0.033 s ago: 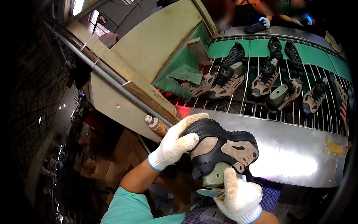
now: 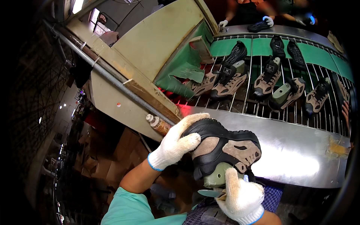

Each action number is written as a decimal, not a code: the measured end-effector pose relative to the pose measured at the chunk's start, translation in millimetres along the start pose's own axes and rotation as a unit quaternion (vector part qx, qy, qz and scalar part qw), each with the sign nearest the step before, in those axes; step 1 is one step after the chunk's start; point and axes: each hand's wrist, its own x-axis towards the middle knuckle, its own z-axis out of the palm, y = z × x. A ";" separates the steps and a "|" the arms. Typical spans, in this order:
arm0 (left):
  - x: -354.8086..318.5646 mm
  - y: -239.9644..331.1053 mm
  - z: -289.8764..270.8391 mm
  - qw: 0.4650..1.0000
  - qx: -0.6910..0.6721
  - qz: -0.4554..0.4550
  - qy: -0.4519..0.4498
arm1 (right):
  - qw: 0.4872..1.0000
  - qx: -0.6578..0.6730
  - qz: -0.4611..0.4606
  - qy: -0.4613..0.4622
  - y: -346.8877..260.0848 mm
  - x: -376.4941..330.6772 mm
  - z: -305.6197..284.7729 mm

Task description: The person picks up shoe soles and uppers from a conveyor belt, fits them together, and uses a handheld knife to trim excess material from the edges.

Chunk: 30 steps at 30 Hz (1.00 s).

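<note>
A beige and black shoe (image 2: 233, 150) is tilted on its side above the near edge of the metal table, its black tread facing up and away. From its opening sticks out a green shoe last (image 2: 217, 175). My left hand (image 2: 175, 144), in a white knit glove, grips the shoe's left end, thumb on the near side and fingers over the sole. Below the last, my gloved right hand (image 2: 242, 197) is closed around a tool with a flat, rounded metal blade (image 2: 210, 193) pointing left. The right thumb extends up against the last and shoe; the tool's handle is mostly hidden.
Beyond the metal table top (image 2: 288, 150) runs a wire conveyor rack (image 2: 243, 108) carrying several similar shoes (image 2: 267, 78) and black soles (image 2: 277, 47). A small bottle (image 2: 157, 123) stands by the grey pipe (image 2: 112, 75) on the left. Across the line, a co-worker's gloved hand (image 2: 268, 21) touches a dark sole.
The shoes on the rack have shifted slightly to the right. A co-worker's other gloved hand has come into sight at the far edge. My hands and the shoe have hardly moved.
</note>
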 end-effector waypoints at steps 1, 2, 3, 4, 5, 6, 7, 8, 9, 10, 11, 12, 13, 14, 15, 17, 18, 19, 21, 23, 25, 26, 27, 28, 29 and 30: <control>-3.3 2.0 -2.4 0.999 0.033 0.001 0.002 | 1.000 0.002 0.003 -0.008 -1.4 1.1 2.4; -6.3 1.1 -6.0 0.999 0.052 -0.008 0.004 | 1.000 0.004 0.006 -0.016 -3.0 2.6 4.5; -9.4 1.2 -8.8 0.997 0.070 -0.016 0.008 | 0.999 -0.013 0.022 -0.039 -9.7 6.6 0.3; -12.4 1.0 -10.6 0.996 0.089 -0.024 0.011 | 1.000 -0.016 -0.010 -0.002 -9.2 6.1 8.5; -15.7 0.8 -10.7 0.996 0.086 -0.026 0.015 | 0.998 -0.017 -0.042 0.036 -6.8 4.9 25.0; -21.7 0.1 -11.0 0.995 0.097 -0.018 0.022 | 0.995 -0.017 -0.073 0.073 -5.8 2.6 39.0; -25.8 -8.4 -11.3 0.995 0.099 -0.009 0.022 | 0.992 -0.043 -0.080 0.083 -5.6 0.0 50.6; -28.8 -14.9 -12.6 0.995 0.101 -0.001 0.023 | 0.984 -0.047 -0.104 0.133 -1.5 -5.4 68.6; -32.2 -22.1 -10.0 0.990 0.135 0.011 0.037 | 0.983 -0.045 -0.118 0.133 3.6 -8.0 79.0; -36.9 -42.3 -13.2 0.989 0.131 0.044 0.052 | 0.982 -0.042 -0.130 0.133 7.5 -9.6 88.6; -40.1 -60.8 -12.1 0.988 0.114 0.073 0.078 | 0.983 -0.041 -0.112 0.140 12.1 -11.8 99.8; -45.3 -78.3 -8.3 0.984 0.101 0.099 0.111 | 0.993 0.001 -0.079 0.089 19.3 -7.1 108.0; -49.4 -106.0 -1.7 0.982 0.041 0.097 0.155 | 0.996 0.038 -0.051 0.065 29.9 -3.5 118.8; -47.9 -121.1 6.5 0.975 0.092 0.099 0.175 | 0.995 0.077 -0.027 0.051 39.9 -1.6 125.2; -39.6 -141.3 12.7 0.963 0.163 0.112 0.180 | 0.995 0.089 0.028 0.044 46.3 -0.2 130.2; -10.2 -173.9 26.1 0.949 0.183 0.129 0.221 | 0.984 0.091 0.151 -0.006 45.6 5.1 105.9; 3.5 -172.0 32.1 0.950 0.184 0.133 0.213 | 0.971 0.180 0.114 0.107 56.7 6.4 98.5; 16.9 -170.6 35.9 0.936 0.236 0.175 0.194 | 0.974 0.120 0.061 0.181 65.2 14.3 73.6; 24.7 -155.3 46.3 0.918 0.308 0.191 0.160 | 0.938 0.237 0.188 0.166 59.1 25.5 15.2; 37.8 -138.2 52.1 0.895 0.361 0.247 0.092 | 0.928 0.228 0.274 0.107 61.8 17.2 -10.2; 46.6 -121.2 54.5 0.881 0.404 0.243 -0.026 | 0.986 -0.040 0.160 0.014 72.7 -3.4 -5.7; 52.5 -113.1 56.5 0.880 0.418 0.212 -0.073 | 0.970 -0.115 0.210 -0.048 70.3 -7.4 -9.7; 57.5 -104.5 58.1 0.877 0.433 0.173 -0.118 | 0.955 -0.168 0.228 -0.087 59.0 -0.1 -23.5; 64.1 -96.3 58.9 0.867 0.449 0.137 -0.164 | 0.941 -0.216 0.239 -0.108 51.4 4.5 -34.3; 69.0 -92.2 60.1 0.859 0.455 0.124 -0.199 | 0.926 -0.260 0.245 -0.122 51.4 6.0 -40.1; 72.8 -89.4 62.4 0.859 0.449 0.126 -0.212 | 0.915 -0.293 0.248 -0.127 51.5 7.8 -45.1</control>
